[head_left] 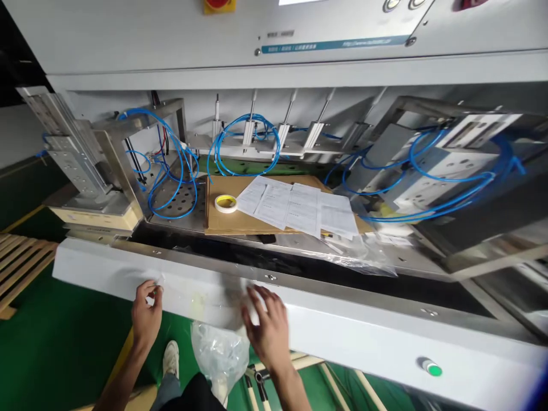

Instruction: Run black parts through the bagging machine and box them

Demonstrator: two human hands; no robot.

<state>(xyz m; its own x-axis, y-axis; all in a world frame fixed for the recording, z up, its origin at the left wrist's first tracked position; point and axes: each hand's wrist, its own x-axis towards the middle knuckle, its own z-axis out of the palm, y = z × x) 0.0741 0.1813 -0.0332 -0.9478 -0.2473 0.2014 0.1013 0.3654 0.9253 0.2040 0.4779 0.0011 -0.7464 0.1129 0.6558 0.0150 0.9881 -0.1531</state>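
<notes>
My left hand (146, 311) is at the front of the white machine ledge (103, 268), thumb and forefinger pinched on a whitish, see-through bit that looks like the edge of clear plastic film. Thin clear plastic film (209, 299) seems to lie over the ledge between my hands; its outline is faint. At the film's right end is my right hand (269, 325), its fingers bent and apart, slightly blurred. Whether these fingertips touch the film, I cannot tell. Below the ledge, a crumpled clear plastic bag (220, 348) hangs in front of my body.
Behind the ledge, cardboard (222, 222) bears a tape roll (225, 204) and printed sheets (295, 205). Blue air hoses (246, 171) loop around metal cylinders. A green button (434, 370) sticks out at the ledge's right. A wooden pallet (21, 262) lies on the left.
</notes>
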